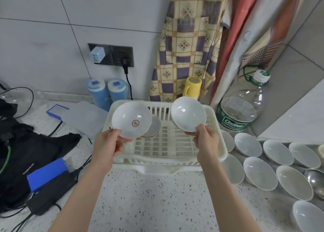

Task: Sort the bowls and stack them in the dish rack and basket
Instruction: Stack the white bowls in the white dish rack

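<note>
The left hand (109, 143) is pinching the near rim of a white bowl with a gold edge and a red emblem (131, 119) in its centre, thumb lying on the inside, and is holding it tilted toward the camera above the left end of the white plastic dish rack (168, 144). Just behind this bowl, another gold-rimmed bowl (153, 127) is standing on edge inside the rack. The right hand (206, 141) is pinching the lower rim of a plain white bowl (188, 114) and is holding it tilted above the right end of the rack. The rack is sitting on the speckled table (157, 196). To its right, a group of white bowls (259, 172) is lying open side up on the table, near a clear water jug (245, 105) and a metal bowl (315, 178).
</note>
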